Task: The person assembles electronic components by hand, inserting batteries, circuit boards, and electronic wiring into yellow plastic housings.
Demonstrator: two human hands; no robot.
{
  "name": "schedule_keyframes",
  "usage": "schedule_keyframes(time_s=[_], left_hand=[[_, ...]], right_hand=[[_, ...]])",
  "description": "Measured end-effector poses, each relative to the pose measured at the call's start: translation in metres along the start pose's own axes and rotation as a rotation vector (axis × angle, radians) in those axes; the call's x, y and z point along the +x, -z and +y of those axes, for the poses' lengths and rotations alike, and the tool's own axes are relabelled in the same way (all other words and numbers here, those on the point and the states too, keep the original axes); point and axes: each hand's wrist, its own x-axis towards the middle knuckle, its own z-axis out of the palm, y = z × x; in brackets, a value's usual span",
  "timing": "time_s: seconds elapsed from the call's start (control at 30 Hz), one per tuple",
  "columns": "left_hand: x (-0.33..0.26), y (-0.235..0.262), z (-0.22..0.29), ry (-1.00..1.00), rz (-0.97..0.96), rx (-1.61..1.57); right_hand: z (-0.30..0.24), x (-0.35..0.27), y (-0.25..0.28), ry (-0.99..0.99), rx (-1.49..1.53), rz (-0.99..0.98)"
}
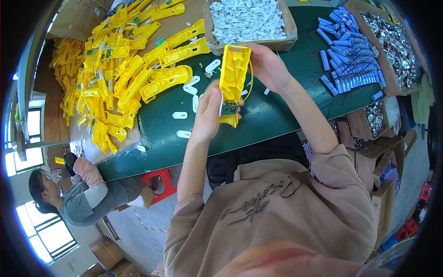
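Raised over the green table is a yellow plastic housing [234, 69], its ribbed hollow inside showing. A small green circuit board [229, 109] sits near its lower end, and a thin yellow wire [251, 83] loops out along its right side. My left hand [207, 112] is closed around the lower part, the thumb on its left edge. At the upper right edge my right hand [269, 68] grips the housing, some fingertips hidden behind it. Small white plastic pieces [180, 115] lie on the table just left of my left hand.
Many yellow housings [115, 87] are heaped at the left. A carton [288, 45] of white parts stands at the far middle. Blue cylindrical cells [350, 60] with wires lie at the right, beside a box of shiny round parts [390, 46]. A person [78, 194] sits at lower left.
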Motion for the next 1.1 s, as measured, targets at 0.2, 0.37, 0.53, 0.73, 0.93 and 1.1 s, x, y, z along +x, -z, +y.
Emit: schedule_keyframes(time_s=[0.2,0.37,0.53,0.73,0.93,1.1], left_hand=[[0.01,0.003,-0.005,-0.051,0.088,-0.045],[0.019,0.0,-0.005,-0.074,0.038,-0.153],[0.019,-0.009,-0.011,-0.202,0.094,-0.094],[0.034,0.0,-0.01,-0.384,0.297,0.375],[0.04,-0.008,-0.009,-0.432,0.38,0.521],[0.045,-0.005,-0.02,-0.362,0.48,0.549]], right_hand=[[-0.013,-0.013,-0.013,-0.004,-0.26,-0.076],[-0.013,-0.004,-0.009,0.086,-0.304,-0.098],[-0.014,-0.005,-0.008,0.051,-0.064,-0.074],[-0.006,-0.012,-0.024,0.261,-0.898,0.168],[0.024,-0.007,-0.035,0.473,-0.891,0.394],[0.042,0.003,-0.035,0.61,-1.035,0.428]])
